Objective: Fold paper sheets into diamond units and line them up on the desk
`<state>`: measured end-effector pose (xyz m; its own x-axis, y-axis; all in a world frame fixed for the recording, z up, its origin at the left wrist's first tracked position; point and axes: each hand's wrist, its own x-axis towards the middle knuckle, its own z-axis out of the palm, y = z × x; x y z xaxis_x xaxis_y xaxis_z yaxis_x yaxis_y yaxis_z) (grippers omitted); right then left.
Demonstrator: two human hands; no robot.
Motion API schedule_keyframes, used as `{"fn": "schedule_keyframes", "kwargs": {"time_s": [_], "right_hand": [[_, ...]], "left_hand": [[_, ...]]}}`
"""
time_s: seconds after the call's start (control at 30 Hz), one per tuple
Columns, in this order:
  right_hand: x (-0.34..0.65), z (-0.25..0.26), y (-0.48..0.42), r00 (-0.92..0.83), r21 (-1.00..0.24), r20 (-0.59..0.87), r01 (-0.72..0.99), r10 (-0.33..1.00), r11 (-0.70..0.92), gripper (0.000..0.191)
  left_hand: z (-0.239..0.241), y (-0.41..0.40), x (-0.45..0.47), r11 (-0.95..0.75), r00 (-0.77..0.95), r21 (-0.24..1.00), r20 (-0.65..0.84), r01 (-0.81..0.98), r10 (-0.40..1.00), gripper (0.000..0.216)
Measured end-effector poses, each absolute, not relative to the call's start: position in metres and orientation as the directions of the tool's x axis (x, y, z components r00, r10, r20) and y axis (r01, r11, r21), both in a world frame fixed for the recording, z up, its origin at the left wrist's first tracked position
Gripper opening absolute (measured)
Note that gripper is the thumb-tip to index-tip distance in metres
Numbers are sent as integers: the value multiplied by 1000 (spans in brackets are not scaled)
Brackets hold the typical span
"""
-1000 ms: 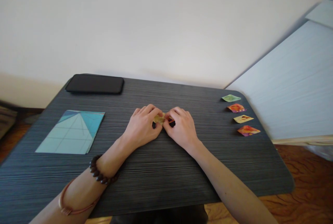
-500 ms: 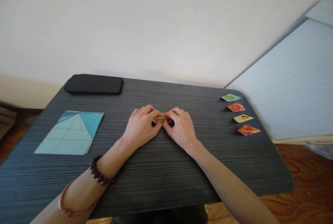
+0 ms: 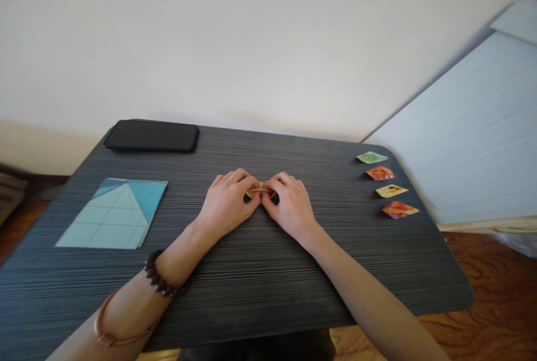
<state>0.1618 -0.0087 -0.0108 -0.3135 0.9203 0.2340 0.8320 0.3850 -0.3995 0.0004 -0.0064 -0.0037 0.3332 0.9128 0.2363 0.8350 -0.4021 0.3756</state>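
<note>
Near the middle of the dark table [image 3: 268,271], a small folded piece of yellowish paper [image 3: 260,188] is pinched between my two hands. My left hand [image 3: 229,198] grips its left end between thumb and forefinger. On the other end, the thumb and forefinger of my right hand [image 3: 290,201] are closed the same way. Both thumbs almost meet at the paper's centre, and my fingers hide most of its shape. A dark bead bracelet [image 3: 159,280] and a copper-coloured bangle [image 3: 100,322] are on my left wrist and forearm.
Several folded paper pieces stand in a column at the right: a green one [image 3: 372,157], an orange one [image 3: 380,173], a yellow one [image 3: 391,190] and another orange one [image 3: 400,210]. A stack of paper sheets [image 3: 109,221] lies left. Behind it rests a black phone [image 3: 151,136]. A wall backs the table.
Both hands stay almost in place with the paper between them. The fingers of my right hand have shifted very slightly, and less of the paper's right end shows.
</note>
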Motion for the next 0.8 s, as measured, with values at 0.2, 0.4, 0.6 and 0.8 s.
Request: {"fn": "schedule_keyframes", "kwargs": {"time_s": [0.2,0.4,0.6,0.8], "right_hand": [[164,-11,-8,-316,-397,244,830,917,391,9],[163,-11,-9,-334,-373,245,834,910,407,9],[177,-6,-1,-456,-513,225,696,861,503,15],[193,-5,7,-496,-637,215,582,841,506,27]], "left_hand": [[-2,-6,-3,-402,334,397,232,825,914,13],[-2,-10,4,-368,306,305,232,878,923,14],[-6,-7,-3,-390,328,372,222,842,918,14],[-2,5,-24,-445,439,595,166,669,883,25]]}}
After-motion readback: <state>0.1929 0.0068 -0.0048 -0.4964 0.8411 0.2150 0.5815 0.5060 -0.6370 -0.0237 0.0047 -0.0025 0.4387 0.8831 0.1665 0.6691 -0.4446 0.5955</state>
